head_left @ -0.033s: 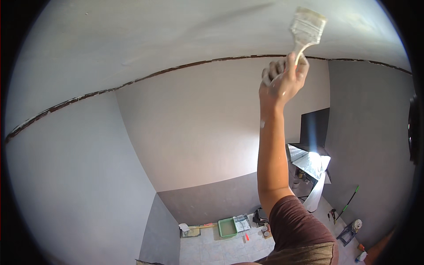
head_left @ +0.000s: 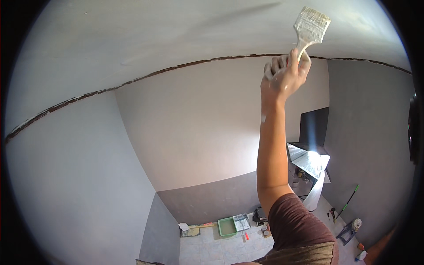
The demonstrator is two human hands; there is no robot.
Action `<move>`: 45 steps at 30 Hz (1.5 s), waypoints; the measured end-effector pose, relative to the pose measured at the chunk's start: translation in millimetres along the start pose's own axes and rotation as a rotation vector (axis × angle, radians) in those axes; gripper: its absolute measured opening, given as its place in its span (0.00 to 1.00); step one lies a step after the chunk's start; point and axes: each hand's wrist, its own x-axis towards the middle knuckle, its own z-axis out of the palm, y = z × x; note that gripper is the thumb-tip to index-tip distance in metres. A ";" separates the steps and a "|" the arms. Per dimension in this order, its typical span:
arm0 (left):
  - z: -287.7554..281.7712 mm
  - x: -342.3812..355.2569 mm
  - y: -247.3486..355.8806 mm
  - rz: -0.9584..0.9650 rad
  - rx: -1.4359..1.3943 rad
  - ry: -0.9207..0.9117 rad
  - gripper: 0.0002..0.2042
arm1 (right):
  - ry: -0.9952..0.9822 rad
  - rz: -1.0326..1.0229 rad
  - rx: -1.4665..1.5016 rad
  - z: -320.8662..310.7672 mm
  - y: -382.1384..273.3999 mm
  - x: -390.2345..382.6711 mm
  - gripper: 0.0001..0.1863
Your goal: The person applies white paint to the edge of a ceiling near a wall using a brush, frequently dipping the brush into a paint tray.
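Brown is seen at the lower right, where a sleeve (head_left: 300, 218) is worn on the raised arm (head_left: 273, 154). At the upper right, the handle of a brush (head_left: 312, 28) is gripped between the thumb and curled fingers of the right hand (head_left: 288, 73), which is flecked with white; the left hand is not shown. The bristles are held up before the ceiling (head_left: 132, 44), though whether it is touched cannot be told. By judgement, the ceiling has been largely covered in a pale, uneven coat, while a dark strip (head_left: 170, 69) along its edge is left uncovered; whether more coating is needed cannot be told. Beyond, the far wall (head_left: 198, 123) is coloured pale above and grey below, seemingly finished. A screen (head_left: 314, 126) is seen at the right, and a green tray (head_left: 219, 228) is set on the floor (head_left: 212, 254) at the lower middle.
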 end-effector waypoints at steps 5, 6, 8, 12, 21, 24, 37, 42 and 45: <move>-2.6 -2.3 -6.8 0.045 0.040 -0.012 0.08 | -0.056 0.189 0.012 18.8 19.5 18.0 0.09; -2.8 -4.6 -2.3 -0.001 0.018 0.024 0.08 | -0.057 0.233 -0.011 23.1 24.1 10.4 0.09; -2.6 -5.9 4.1 -0.017 0.018 0.021 0.08 | -0.057 0.248 -0.041 15.6 20.3 -4.1 0.08; -1.4 -4.4 7.2 -0.034 0.020 0.020 0.06 | 0.026 0.075 -0.026 12.1 12.4 -0.4 0.09; -1.1 2.0 6.7 0.044 0.087 0.029 0.06 | -0.107 0.042 -0.331 -9.1 24.0 -13.6 0.09; 5.6 2.4 13.0 0.058 0.043 0.024 0.06 | 0.009 -0.253 -0.472 -31.6 24.2 27.5 0.08; -5.2 -2.3 -15.7 0.071 0.009 -0.017 0.10 | -0.477 -0.372 -0.747 69.5 110.6 -106.8 0.17; -4.4 0.0 -7.4 -0.020 0.058 0.017 0.13 | -0.817 -0.158 -0.714 72.6 134.9 -159.3 0.14; 0.5 0.6 4.1 0.139 0.064 -0.006 0.14 | -0.866 -0.257 -0.759 75.0 168.3 -144.7 0.13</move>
